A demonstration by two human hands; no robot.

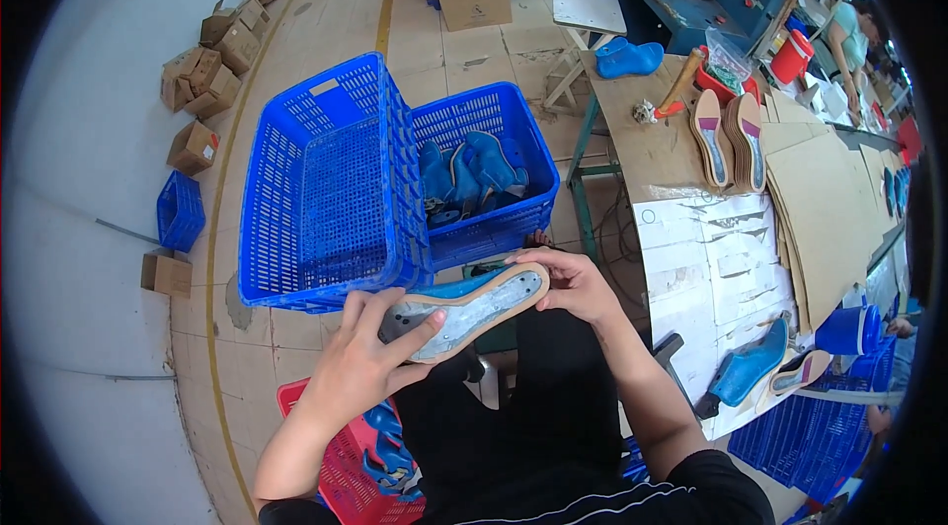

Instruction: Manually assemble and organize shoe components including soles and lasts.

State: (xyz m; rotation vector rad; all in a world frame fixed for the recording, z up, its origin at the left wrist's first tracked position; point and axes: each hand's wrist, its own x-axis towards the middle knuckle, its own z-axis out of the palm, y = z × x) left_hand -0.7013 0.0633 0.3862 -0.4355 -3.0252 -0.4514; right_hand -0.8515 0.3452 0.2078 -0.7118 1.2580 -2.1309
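Note:
Over my lap, a blue shoe last lies sole up, its grey metal bottom framed by a tan insole edge. My left hand grips one end, thumb pressed on the metal sole. At the opposite end, the fingers of my right hand are closed round the tip. Another blue last rests on the white-papered table to my right, beside a loose insole. Farther along stand stacks of tan insoles, near a hammer and one more blue last.
A blue crate holding several blue lasts stands ahead, with a tilted blue crate on its left. A red crate with blue lasts sits at my lower left. Cardboard boxes line the wall. A person works at the far right.

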